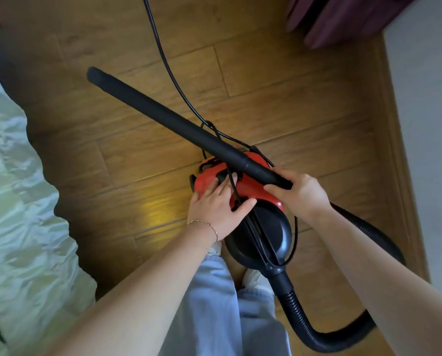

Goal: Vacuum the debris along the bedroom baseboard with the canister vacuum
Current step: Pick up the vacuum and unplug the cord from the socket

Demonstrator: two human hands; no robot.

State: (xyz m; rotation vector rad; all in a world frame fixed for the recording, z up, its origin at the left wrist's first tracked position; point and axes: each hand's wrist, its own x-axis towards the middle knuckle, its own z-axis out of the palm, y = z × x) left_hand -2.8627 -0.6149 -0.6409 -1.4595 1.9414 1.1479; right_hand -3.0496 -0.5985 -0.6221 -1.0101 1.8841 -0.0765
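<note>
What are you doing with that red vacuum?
A person bends over the canister vacuum on the wooden floor. The right hand grips the black wand, which crosses over the canister pointing toward the bed. The left hand rests on the red body beside the cord. The baseboard on the right isn't being vacuumed yet.

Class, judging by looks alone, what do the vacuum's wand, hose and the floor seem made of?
The wand looks like smooth matte black plastic, dull sheen. The hose seems flexible ribbed plastic, since it curves in a loop. The floor shows grain and plank seams with light gloss: wood or laminate, unclear.
</note>
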